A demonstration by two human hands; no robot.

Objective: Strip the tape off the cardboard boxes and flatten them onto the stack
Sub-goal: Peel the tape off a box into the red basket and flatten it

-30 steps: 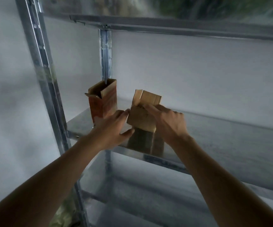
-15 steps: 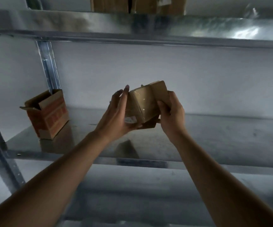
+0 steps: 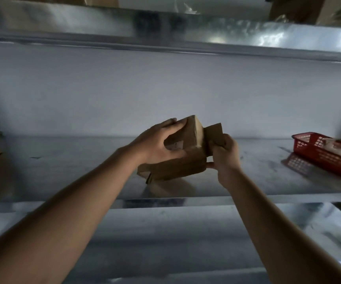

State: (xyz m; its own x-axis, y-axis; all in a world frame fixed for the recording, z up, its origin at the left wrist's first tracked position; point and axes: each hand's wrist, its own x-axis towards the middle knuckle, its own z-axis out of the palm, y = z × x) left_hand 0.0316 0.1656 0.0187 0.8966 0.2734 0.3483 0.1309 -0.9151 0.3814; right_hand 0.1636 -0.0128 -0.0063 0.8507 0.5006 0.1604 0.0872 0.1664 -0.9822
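Both hands hold a small cardboard box (image 3: 188,144) above the metal shelf (image 3: 63,173): the left hand (image 3: 157,142) grips its top and side, the right hand (image 3: 225,154) pinches an open flap. A red basket (image 3: 325,154) sits at far right.

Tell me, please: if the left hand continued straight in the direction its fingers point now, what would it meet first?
The left hand already grips the cardboard box, so it meets that. Beyond it, probably the white back wall, though depth is unclear.
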